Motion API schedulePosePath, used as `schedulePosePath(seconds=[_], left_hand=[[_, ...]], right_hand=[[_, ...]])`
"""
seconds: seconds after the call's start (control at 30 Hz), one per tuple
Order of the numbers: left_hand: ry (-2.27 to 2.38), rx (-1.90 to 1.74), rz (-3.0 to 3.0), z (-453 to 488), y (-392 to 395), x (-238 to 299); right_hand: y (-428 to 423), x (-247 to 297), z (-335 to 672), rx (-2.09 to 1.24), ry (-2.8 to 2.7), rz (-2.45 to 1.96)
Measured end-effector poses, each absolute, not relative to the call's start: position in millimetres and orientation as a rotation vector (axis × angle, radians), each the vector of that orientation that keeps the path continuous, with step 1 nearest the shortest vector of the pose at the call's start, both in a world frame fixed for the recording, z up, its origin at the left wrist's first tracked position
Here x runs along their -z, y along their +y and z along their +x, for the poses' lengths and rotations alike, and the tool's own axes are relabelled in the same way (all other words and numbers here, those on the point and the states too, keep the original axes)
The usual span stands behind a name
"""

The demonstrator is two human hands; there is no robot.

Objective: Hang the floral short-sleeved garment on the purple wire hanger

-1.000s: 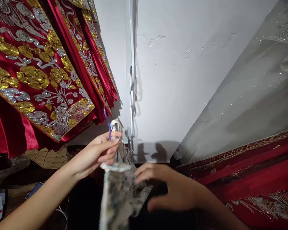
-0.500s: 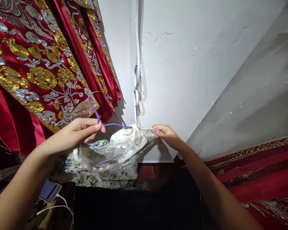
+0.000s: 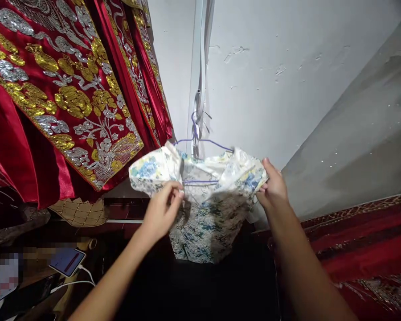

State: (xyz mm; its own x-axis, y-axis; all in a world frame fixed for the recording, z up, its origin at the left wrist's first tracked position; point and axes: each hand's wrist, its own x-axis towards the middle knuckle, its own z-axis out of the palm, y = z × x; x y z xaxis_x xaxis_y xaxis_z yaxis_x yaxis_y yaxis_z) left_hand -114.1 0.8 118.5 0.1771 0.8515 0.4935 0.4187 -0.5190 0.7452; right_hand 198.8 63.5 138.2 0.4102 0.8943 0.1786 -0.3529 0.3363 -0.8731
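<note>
A floral dress (image 3: pixel 203 227) in white, blue and green hangs in front of me on a purple wire hanger (image 3: pixel 217 143). The hanger's hook rises by a narrow metal rail on the wall, but whether it rests on anything I cannot tell. My left hand (image 3: pixel 163 207) pinches the dress at the edge of its neckline, below the left shoulder. On the other side, my right hand (image 3: pixel 274 183) grips the end of the dress's right sleeve between thumb and fingers. Through the open neck shows the hanger's lower bar.
Red garments with gold and silver embroidery (image 3: pixel 73 100) hang at the left. A metal rail (image 3: pixel 202 67) runs down the white wall (image 3: pixel 254 102). At lower left lies a phone (image 3: pixel 67 261) with a white cable. More red cloth (image 3: pixel 364 249) is at lower right.
My left hand has let go of the hanger and now holds the neckline. The hanger sits in both shoulders, its hook upright. My right hand has moved right to the sleeve end.
</note>
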Motion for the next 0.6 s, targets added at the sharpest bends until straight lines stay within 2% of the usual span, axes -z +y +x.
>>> schedulePosePath(seconds=[0.1,0.23,0.33,0.47,0.53,0.6], left_hand=[[1.319,-1.215,1.722,-88.2,10.7,-70.8],[1.269,-1.522,1.284,-75.0,35.8,-36.5],[1.231,-1.611,1.089,-80.7,42.0,-25.7],[1.14,-1.61,0.955,-92.0,30.4,-19.6],[1.066,-1.582,0.897,-95.8,22.9,-22.2],[1.006,-1.514,0.896,-98.9,15.9,-28.2]], right_hand=[[53.6,-109.0,199.3,-0.994,-0.685,-0.877],[51.4,-97.9,200.1,-0.944,-0.653,-0.921],[46.5,-86.7,202.0,-0.764,-0.627,-0.945],[19.9,-40.7,163.1,-0.421,-0.331,-1.028],[6.5,-17.0,120.6,-0.588,-0.371,-1.114],[0.5,-2.7,75.4,-1.092,-0.708,-1.148]])
